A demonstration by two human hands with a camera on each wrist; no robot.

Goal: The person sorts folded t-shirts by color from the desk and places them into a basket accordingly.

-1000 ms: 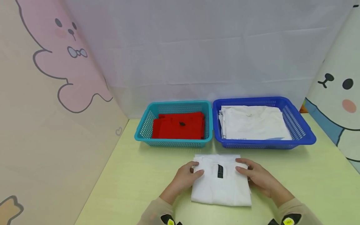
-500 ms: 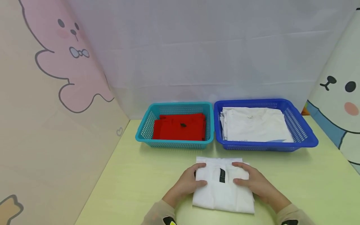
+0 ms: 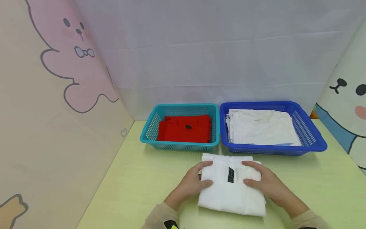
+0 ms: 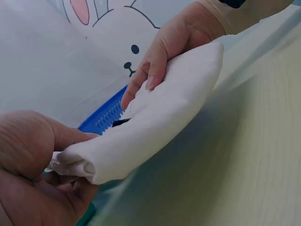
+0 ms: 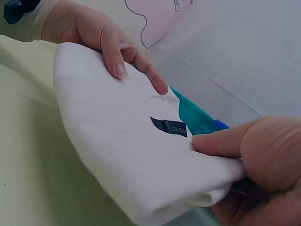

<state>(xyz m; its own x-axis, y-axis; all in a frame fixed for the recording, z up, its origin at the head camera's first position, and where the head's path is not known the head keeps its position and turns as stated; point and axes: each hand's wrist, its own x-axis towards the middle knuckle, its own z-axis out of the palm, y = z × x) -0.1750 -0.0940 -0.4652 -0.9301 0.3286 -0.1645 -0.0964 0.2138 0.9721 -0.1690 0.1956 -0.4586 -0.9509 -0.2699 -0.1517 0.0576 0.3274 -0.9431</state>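
A folded white T-shirt (image 3: 228, 197) with a black neck label (image 3: 230, 175) is held between both hands in front of the two baskets. My left hand (image 3: 191, 182) grips its left side, thumb on top and fingers reaching underneath. At the right side my right hand (image 3: 268, 182) holds it the same way. In the left wrist view the shirt (image 4: 160, 122) is raised off the table and bows slightly between the hands. Lettering shows on the label (image 5: 175, 127) in the right wrist view. The fingers below the cloth are partly hidden.
Behind the shirt stands a teal basket (image 3: 180, 146) holding folded red clothing (image 3: 186, 133). Beside it on the right is a blue basket (image 3: 311, 148) with folded white shirts (image 3: 260, 127). Both rest on the pale yellow table (image 3: 128, 184), near a white back wall (image 3: 200, 57).
Both hands have slid further in over the shirt's sides and taken a fuller grip. The shirt has come up off the table and shifted slightly toward the baskets.
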